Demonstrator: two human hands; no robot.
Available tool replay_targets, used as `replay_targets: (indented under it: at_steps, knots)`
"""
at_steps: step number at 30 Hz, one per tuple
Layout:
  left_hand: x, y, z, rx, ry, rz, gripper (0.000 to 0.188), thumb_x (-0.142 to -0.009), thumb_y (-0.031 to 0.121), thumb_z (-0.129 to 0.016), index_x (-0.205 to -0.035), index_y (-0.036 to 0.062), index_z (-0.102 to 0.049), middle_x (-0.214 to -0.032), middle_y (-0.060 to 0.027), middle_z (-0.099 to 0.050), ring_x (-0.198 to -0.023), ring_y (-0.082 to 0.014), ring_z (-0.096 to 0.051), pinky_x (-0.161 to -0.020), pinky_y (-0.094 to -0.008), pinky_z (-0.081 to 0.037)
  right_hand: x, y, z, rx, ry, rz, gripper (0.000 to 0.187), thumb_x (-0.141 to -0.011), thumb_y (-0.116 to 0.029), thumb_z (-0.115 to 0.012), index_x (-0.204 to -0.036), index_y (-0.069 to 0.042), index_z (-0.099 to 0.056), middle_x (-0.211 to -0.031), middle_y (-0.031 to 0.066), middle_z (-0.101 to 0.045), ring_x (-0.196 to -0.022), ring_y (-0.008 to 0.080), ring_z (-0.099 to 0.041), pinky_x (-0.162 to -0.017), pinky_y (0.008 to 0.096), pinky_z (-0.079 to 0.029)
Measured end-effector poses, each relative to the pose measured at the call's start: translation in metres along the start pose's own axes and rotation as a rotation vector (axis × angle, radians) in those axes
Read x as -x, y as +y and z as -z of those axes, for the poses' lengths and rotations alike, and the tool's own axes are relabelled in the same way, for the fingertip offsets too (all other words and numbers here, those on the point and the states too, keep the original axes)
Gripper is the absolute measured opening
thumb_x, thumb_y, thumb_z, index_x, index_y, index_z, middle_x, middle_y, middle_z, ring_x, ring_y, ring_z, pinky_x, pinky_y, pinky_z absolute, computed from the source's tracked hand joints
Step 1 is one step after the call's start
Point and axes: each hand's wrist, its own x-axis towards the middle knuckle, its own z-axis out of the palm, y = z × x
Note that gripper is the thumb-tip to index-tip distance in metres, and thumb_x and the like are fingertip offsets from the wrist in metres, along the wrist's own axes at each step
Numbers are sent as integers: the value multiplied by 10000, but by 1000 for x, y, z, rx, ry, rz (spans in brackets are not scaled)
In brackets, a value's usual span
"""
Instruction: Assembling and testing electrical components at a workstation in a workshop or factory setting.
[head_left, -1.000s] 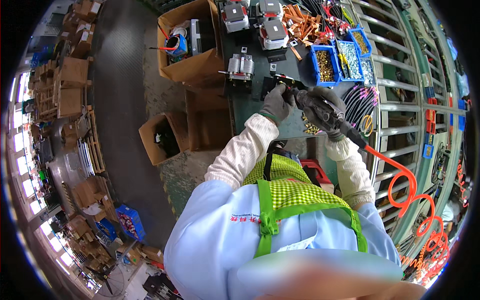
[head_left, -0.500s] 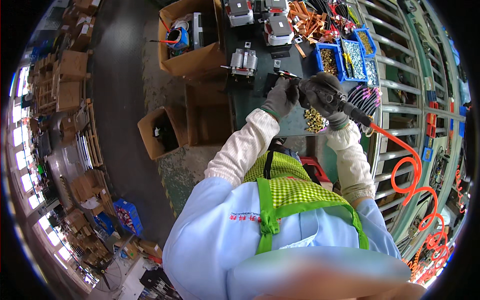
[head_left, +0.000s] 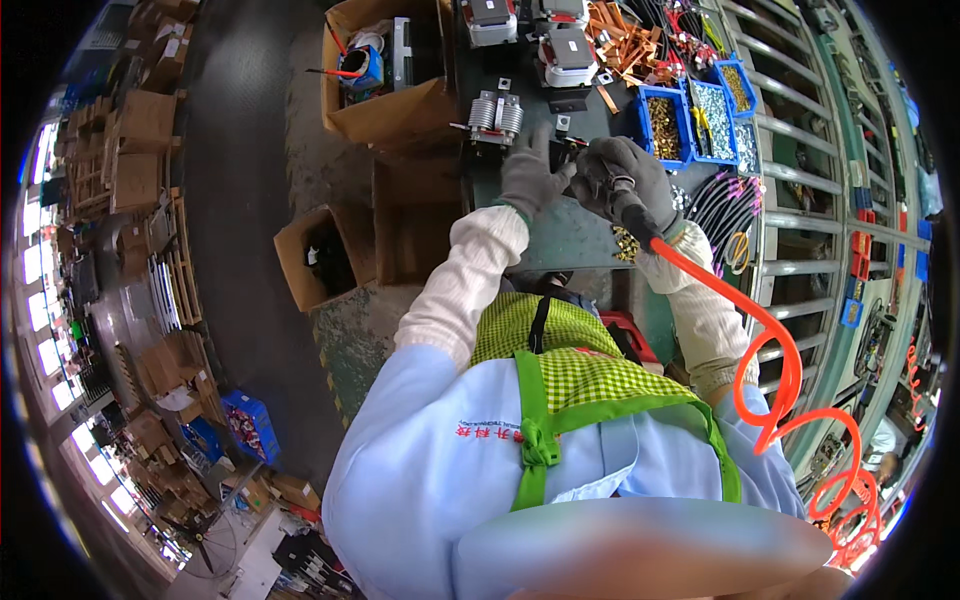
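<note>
My right hand (head_left: 645,170), in a dark grey glove, is wrapped round an air-powered driver (head_left: 633,212) with an orange coiled hose (head_left: 710,275) trailing from it. Its tip is hidden by the hand near a small dark part on the bench. My left hand (head_left: 530,185), also gloved, has its fingers stretched out beside that part and appears to hold nothing; its fingertips are slightly blurred. Just beyond the left hand stands a component with silver ribbed cylinders (head_left: 495,118) on a black base. Some brass fittings (head_left: 626,243) lie near my right wrist.
Blue bins (head_left: 664,127) of small hardware stand at right, near copper strips (head_left: 622,45) and black cables (head_left: 722,212). Transformer-like blocks (head_left: 567,58) sit at the bench's far side. Open cardboard boxes (head_left: 392,120) flank its left edge; a metal roller rack (head_left: 800,220) runs along the right.
My left hand has come off the part, moved left and opened its fingers. My right hand has shifted slightly left with the driver, and the hose swings nearer to me.
</note>
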Motion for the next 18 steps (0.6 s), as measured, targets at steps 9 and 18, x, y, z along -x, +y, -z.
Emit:
replay_targets:
  at_steps: [9, 18]
  knots:
    - [-3, -14, -52, 410, 190, -71, 452, -826, 209, -633, -1201, 84, -414, -939, -225, -621, -849, -423, -619, -736, -486, -499, -2, -11, -6, 26, 62, -43, 390, -645, -202, -821, -948, -86, -604, -845, 101, -624, -737, 300, -635, -646, 356, -521]
    - [0, -15, -54, 392, 151, -2, 454, -827, 201, -634, -1206, 78, -415, -959, -221, -618, -874, -411, -615, -745, -488, -492, -3, -13, -13, 40, 55, -79, 394, -664, -191, -821, -977, -85, -608, -851, 91, -626, -768, 274, -651, -671, 336, -529]
